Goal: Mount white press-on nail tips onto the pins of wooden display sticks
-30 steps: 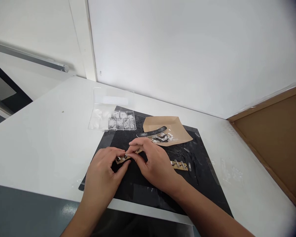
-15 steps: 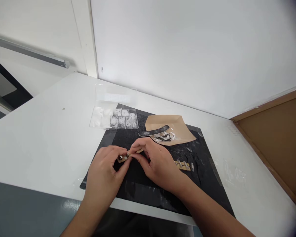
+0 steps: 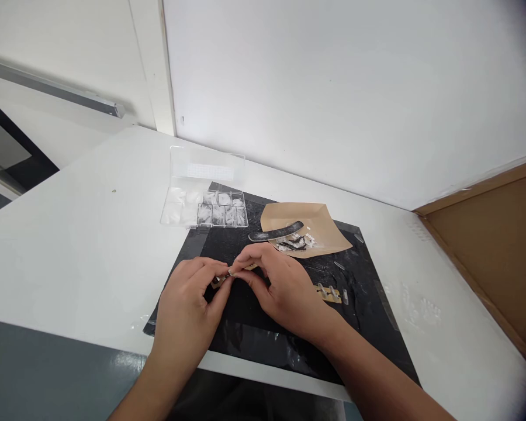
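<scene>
My left hand (image 3: 187, 304) is closed, thumb and fingers round the near end of a narrow tan strip (image 3: 218, 283) with dark round spots on it. My right hand (image 3: 280, 286) pinches at the same place from the other side; a tiny pale piece shows at its fingertips, too small and covered to name. Between the fingers most of the strip is hidden. Right of my right hand lies a second yellowish strip (image 3: 332, 294) carrying clear nail tips. A loose clear nail tip (image 3: 345, 297) is beside it.
A black mat (image 3: 284, 351) covers part of the white table (image 3: 92, 263). Behind my hands, a dark curved nail file (image 3: 277, 232) rests across brown paper (image 3: 333, 234) with white and black scraps. An open clear compartment box (image 3: 204, 206) of nail tips stands back left.
My fingertips have closed in over the strip, so less of its dark spots shows. Both hands stay close together in nearly the same place. The view has shifted slightly.
</scene>
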Tool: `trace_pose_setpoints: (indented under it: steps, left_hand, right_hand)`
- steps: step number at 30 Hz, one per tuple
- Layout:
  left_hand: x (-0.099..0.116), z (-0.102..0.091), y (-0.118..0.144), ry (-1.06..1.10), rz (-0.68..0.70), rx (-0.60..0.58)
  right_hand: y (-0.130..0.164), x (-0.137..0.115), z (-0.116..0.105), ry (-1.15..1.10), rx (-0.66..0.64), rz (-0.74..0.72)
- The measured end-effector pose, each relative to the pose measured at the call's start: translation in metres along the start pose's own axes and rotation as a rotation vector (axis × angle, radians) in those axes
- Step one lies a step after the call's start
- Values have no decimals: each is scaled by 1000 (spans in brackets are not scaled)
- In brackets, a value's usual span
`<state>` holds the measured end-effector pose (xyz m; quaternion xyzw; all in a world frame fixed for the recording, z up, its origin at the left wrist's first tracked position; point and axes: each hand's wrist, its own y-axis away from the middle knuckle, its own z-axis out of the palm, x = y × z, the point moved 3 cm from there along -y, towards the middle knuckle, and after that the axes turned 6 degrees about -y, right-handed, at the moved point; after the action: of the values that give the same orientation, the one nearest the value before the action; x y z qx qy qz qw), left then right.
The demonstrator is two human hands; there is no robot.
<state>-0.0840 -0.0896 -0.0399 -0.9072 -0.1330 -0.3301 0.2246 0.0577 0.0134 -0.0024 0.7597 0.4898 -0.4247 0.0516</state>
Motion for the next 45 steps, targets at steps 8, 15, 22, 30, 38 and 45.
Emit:
trace_pose_setpoints:
  steps: [8,15,22,30,38,45]
  left_hand:
    - [1,-1,0,9,10,14]
    - [1,-2,0,3,7,14]
    - [1,0,0,10,9,15]
    - [1,-1,0,16,11,31]
    - [2,0,0,16,19,38]
    - [1,-1,0,14,13,35]
  right_hand:
    - [0,2,0,18,62,-45]
    - [1,2,2,38,39,-62]
    - [1,2,1,47,76,-62]
    - [0,2,3,50,14,-72]
    - [-2,1,-1,54,-35,-70]
    - [-2,1,-6,148,-88,-116]
